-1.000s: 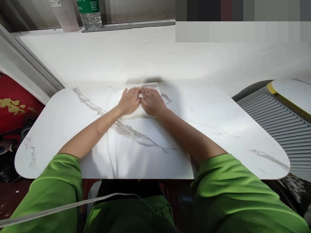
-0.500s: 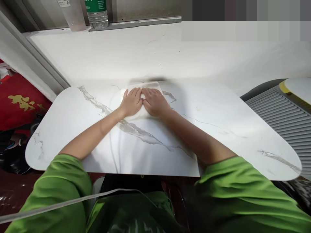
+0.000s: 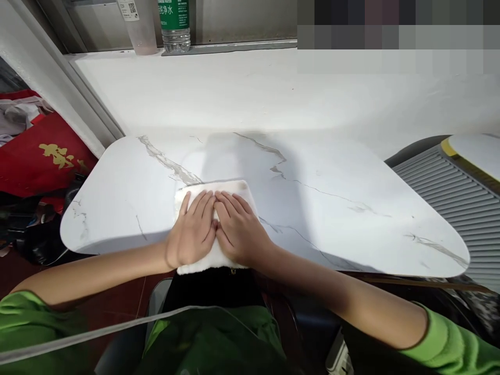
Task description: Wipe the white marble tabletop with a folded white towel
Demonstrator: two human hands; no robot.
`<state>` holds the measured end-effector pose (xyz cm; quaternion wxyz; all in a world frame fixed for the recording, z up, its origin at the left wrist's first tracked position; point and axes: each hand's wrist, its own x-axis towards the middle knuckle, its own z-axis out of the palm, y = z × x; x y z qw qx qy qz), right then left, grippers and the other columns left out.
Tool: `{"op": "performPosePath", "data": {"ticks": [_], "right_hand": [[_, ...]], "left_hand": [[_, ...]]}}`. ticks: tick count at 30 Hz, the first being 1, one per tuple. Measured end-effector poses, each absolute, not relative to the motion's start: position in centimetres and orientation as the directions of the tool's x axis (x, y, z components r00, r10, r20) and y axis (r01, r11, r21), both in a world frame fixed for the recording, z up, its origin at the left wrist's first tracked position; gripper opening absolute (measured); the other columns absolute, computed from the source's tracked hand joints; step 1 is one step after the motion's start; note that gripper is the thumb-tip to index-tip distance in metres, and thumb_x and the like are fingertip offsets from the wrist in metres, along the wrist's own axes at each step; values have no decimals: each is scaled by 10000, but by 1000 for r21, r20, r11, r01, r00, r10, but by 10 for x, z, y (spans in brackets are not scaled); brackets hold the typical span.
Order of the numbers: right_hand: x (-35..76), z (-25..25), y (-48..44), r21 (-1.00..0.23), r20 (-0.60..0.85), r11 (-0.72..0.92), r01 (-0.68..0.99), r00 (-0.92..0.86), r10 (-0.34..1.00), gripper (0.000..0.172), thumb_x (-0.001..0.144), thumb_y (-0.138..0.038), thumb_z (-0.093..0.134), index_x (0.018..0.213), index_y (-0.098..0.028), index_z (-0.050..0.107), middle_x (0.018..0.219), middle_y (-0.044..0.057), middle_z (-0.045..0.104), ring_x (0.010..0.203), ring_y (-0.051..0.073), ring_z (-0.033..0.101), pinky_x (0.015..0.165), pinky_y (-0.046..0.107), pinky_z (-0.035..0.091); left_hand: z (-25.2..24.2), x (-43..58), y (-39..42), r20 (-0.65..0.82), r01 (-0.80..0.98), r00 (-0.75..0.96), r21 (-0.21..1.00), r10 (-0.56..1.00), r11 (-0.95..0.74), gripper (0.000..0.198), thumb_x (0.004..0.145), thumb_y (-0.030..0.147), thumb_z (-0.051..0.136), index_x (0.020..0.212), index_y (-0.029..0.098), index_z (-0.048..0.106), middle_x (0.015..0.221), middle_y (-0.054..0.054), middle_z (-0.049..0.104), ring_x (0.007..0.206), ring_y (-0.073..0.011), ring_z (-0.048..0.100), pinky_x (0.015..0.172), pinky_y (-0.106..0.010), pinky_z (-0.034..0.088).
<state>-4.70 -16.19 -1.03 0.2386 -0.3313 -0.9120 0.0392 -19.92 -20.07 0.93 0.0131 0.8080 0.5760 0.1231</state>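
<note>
A folded white cloth (image 3: 234, 188) lies at the near edge of the white marble table (image 3: 332, 208), slightly overhanging it. My left hand (image 3: 192, 230) presses flat on the cloth's left half, fingers stretched forward. My right hand (image 3: 237, 228) lies flat on its right half, touching the left hand along the thumbs. Both hands are open and cover most of the cloth. My sleeves are green.
A white ledge (image 3: 242, 88) runs behind the table, with a clear cup (image 3: 141, 31) and a green-labelled water bottle (image 3: 175, 26) at its back. A grey ribbed unit (image 3: 449, 198) stands to the right. A red bag (image 3: 42, 161) and clutter sit on the floor at left.
Both hands have slid the cloth from the table's far side back to its near edge. My elbows have pulled back, and the camera has tilted.
</note>
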Motion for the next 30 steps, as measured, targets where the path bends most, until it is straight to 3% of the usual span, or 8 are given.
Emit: {"op": "performPosePath", "data": {"ticks": [7,13,17,23,30], "right_hand": [[-92,-15,-64,-206,405,763,613,-657,636,431,858,-167,355,1223,-65,559,1259,220,617,1209,338,519,1078,496,357],[-130,-15,28,-225,385,698,680,-596,705,379,869,-141,333,1188,-97,534,1206,210,630,1153,338,536,1035,488,365],[-140,-16,57,-280,380,651,706,-541,750,363,864,-137,343,1168,-105,539,1198,202,642,1150,333,542,1032,486,367],[-137,-16,52,-262,406,684,681,-566,718,364,876,-142,333,1170,-125,547,1204,189,645,1154,324,542,1039,483,361],[-136,-15,-25,-219,430,732,645,-610,666,392,886,-162,349,1206,-73,556,1295,218,604,1238,331,505,1088,477,330]], "left_hand": [[7,-239,-105,128,944,271,158,954,-289,545,951,217,266,1441,16,390,1530,-187,419,1455,-267,334,1229,-483,175],[3,-271,1,189,933,270,193,944,-305,509,899,177,327,1385,153,474,1486,-121,493,1398,-232,415,1196,-443,242],[0,-279,37,196,931,255,216,947,-296,503,887,158,331,1359,166,502,1449,-106,532,1379,-216,435,1193,-406,245],[0,-277,24,190,944,230,196,955,-266,511,926,198,305,1412,150,457,1517,-111,456,1434,-216,363,1215,-426,194],[4,-280,-61,140,961,206,159,969,-227,533,957,233,276,1458,91,391,1554,-146,398,1458,-234,328,1222,-454,176]]}}
